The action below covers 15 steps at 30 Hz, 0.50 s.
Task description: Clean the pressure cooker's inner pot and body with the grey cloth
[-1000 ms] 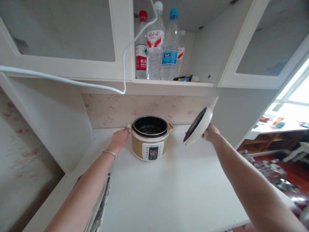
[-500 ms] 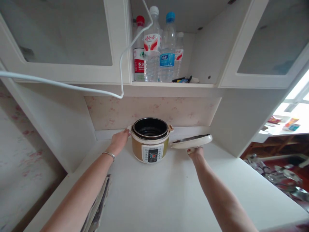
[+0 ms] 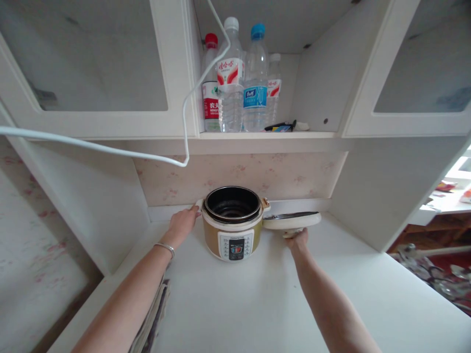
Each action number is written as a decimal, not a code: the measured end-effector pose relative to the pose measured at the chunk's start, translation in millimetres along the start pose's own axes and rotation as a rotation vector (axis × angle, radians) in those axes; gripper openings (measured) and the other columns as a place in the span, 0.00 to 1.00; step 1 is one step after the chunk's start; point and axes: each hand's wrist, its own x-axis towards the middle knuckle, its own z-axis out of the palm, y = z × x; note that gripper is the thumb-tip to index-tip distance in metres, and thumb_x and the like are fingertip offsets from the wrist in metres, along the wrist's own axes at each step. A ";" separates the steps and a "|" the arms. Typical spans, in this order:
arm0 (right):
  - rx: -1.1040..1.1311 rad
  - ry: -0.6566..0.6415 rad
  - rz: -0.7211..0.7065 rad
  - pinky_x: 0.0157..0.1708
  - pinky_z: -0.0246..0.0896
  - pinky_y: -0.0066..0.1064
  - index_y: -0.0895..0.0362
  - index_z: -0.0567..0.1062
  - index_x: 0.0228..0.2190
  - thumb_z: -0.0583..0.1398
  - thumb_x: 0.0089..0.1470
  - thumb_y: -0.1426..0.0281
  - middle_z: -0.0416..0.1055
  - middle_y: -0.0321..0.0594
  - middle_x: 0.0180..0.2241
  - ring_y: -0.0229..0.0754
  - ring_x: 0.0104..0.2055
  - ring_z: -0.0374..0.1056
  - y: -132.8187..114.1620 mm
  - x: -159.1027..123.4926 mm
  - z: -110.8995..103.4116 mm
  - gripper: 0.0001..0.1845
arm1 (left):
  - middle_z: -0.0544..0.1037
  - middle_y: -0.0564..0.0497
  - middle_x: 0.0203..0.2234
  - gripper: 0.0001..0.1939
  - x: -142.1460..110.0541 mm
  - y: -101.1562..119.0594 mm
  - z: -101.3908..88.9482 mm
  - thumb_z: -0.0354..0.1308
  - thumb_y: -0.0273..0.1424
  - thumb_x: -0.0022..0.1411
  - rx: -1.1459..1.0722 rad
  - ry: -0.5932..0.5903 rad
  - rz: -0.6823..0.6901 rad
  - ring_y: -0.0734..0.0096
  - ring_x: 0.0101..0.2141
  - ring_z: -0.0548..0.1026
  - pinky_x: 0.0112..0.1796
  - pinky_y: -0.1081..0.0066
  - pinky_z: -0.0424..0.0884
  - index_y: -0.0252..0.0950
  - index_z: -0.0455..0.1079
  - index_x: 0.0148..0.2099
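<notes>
A gold and white electric pressure cooker (image 3: 211,238) stands on the white counter, its top uncovered and a dark inner pot (image 3: 232,203) visible inside. My left hand (image 3: 183,224) is closed around the cooker's left side handle. Just right of the cooker, my right hand (image 3: 297,239) grips the cooker's lid (image 3: 294,223) by the knob. The lid is upside down, dark underside upward, held close beside the right handle (image 3: 265,203). Part of my right fingers is hidden under the lid.
Several plastic bottles (image 3: 254,78) stand on the open cabinet shelf above. A white cable (image 3: 147,156) hangs across the upper left. Folded papers (image 3: 156,314) lie on the counter (image 3: 235,309) below my left forearm. Metal items (image 3: 430,274) sit at far right.
The lid in my right hand has turned from tilted to nearly level. My left hand stays on the handle. The whole view has shifted slightly.
</notes>
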 end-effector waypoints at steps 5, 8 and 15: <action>0.084 -0.042 0.129 0.32 0.68 0.37 0.53 0.67 0.35 0.45 0.54 0.60 0.72 0.38 0.31 0.41 0.33 0.71 -7.0 -2.9 -0.1 0.16 | 0.79 0.40 0.35 0.21 -2.0 1.8 -1.8 0.38 0.42 0.68 0.005 -0.003 -0.003 0.52 0.38 0.77 0.34 0.62 0.69 0.40 0.63 0.55; 0.048 -0.015 0.131 0.31 0.68 0.33 0.53 0.67 0.34 0.49 0.52 0.66 0.71 0.35 0.28 0.38 0.30 0.70 -11.1 -4.6 -7.2 0.10 | 0.78 0.39 0.37 0.22 -3.5 3.9 -4.4 0.38 0.42 0.68 0.002 -0.019 -0.026 0.52 0.39 0.77 0.36 0.61 0.69 0.40 0.63 0.56; -0.059 0.190 0.124 0.22 0.66 0.24 0.53 0.65 0.29 0.55 0.41 0.78 0.65 0.28 0.24 0.32 0.22 0.62 -17.8 -17.6 -44.3 0.10 | 0.78 0.39 0.37 0.21 -7.6 7.2 -7.9 0.38 0.42 0.68 -0.023 -0.024 -0.047 0.53 0.40 0.76 0.37 0.63 0.68 0.39 0.65 0.54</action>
